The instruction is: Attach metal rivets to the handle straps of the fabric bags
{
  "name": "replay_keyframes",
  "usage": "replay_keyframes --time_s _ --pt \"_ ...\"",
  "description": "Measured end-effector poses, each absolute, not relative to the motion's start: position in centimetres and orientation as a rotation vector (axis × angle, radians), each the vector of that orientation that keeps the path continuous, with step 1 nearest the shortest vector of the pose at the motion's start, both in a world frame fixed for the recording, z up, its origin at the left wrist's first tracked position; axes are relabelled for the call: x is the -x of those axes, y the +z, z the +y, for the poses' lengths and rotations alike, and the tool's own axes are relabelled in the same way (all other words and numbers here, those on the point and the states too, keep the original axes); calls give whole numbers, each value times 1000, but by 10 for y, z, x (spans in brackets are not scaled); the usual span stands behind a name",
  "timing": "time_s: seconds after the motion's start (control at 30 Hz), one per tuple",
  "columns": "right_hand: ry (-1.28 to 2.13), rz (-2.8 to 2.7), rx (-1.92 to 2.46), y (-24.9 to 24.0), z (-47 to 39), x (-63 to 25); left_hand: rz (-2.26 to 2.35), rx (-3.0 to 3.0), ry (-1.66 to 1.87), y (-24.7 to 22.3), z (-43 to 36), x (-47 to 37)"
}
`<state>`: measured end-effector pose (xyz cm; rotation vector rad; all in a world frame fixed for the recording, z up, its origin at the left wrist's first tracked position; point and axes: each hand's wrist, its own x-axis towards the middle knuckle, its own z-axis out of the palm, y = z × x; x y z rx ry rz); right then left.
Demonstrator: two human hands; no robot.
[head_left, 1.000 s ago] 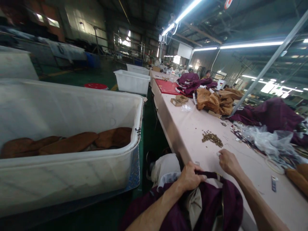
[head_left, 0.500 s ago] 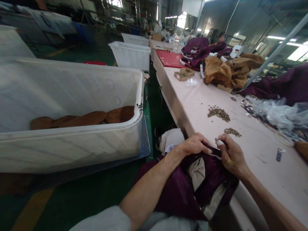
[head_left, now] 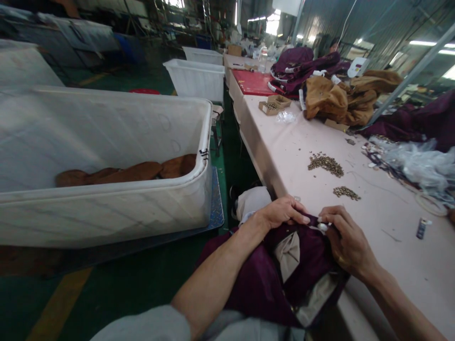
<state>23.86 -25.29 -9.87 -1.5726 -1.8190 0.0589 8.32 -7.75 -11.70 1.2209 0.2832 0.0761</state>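
Observation:
A dark purple garment (head_left: 249,284) with beige lining patches lies over my lap, against the table's edge. My left hand (head_left: 284,211) pinches its upper edge between thumb and fingers. Close beside it, my right hand (head_left: 343,234) is closed at the same edge, thumb and forefinger pressed to the fabric. White wrapping shows on the right fingertips; whether a small part sits between them I cannot make out. Just beyond the hands, two piles of small brass-coloured metal pieces, a larger pile (head_left: 326,164) and a smaller pile (head_left: 346,192), rest on the tabletop.
To the left stands a big white bin (head_left: 170,208) with brown cloth (head_left: 142,173) inside. The pale table (head_left: 284,156) carries small cardboard boxes (head_left: 272,106), brown garments (head_left: 327,99), purple garments (head_left: 295,64) and clear plastic bags (head_left: 419,163). A metal pole (head_left: 408,71) slants up at right.
My right hand has come down onto the garment's edge, its fingertips now meeting the fabric close to my left hand. My left hand keeps its pinch. The view has shifted slightly.

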Motion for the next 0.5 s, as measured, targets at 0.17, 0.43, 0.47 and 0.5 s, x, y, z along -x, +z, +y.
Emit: replay_keyframes --time_s 0.17,0.43,0.47,0.5 --pt "70 -1843 1565 -99 -251 -239 320 -1228 86 -115 -80 -83" --pt "200 -1793 1548 -95 -250 -238 316 -1231 120 -119 -81 -81" --pt "241 -1756 1568 -95 -250 -239 310 -1225 132 -121 -82 -80" --pt "286 -1711 1602 -95 -251 -239 302 -1220 147 -122 -83 -80"
